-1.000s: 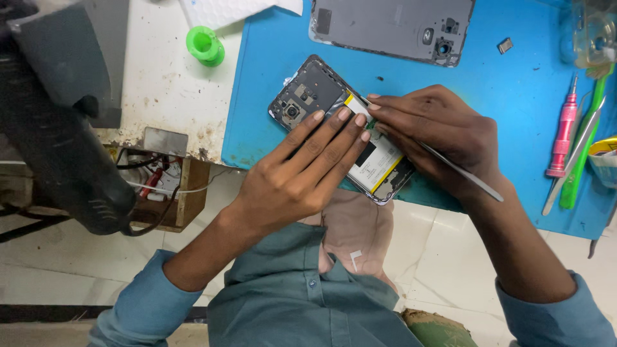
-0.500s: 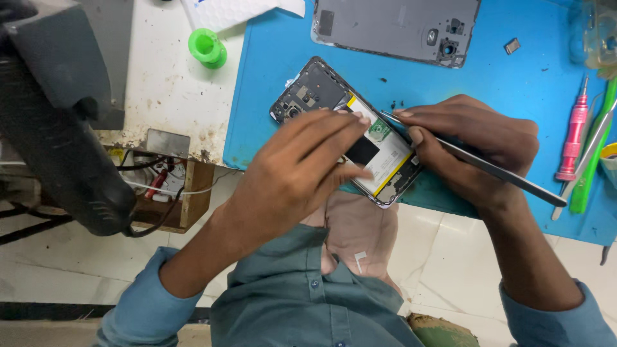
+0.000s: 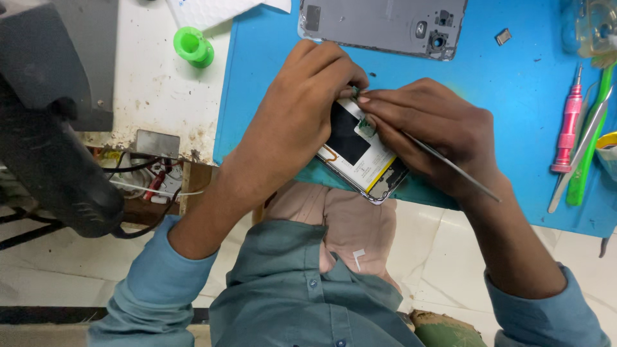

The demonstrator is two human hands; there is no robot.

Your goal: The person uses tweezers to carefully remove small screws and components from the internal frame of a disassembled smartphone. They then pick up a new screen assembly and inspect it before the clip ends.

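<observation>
An opened phone [image 3: 363, 164] with its back off lies on the blue mat [image 3: 508, 109], its white and black battery showing and its lower end over the mat's front edge. My left hand [image 3: 302, 109] presses down on the phone's upper part and hides it. My right hand [image 3: 427, 132] grips thin metal tweezers [image 3: 459, 172], whose tip is at a small green part by the battery's top edge.
The phone's grey back cover [image 3: 385, 26] lies at the back of the mat. A pink screwdriver [image 3: 569, 125], a green tool [image 3: 588, 154] and more tweezers sit at the right. A green cap [image 3: 193, 46] stands on the white bench, with a dark machine [image 3: 45, 122] at the left.
My left hand has slid up over the phone's upper half, covering the camera end. My right hand moved up and left with the tweezers toward the battery's top edge.
</observation>
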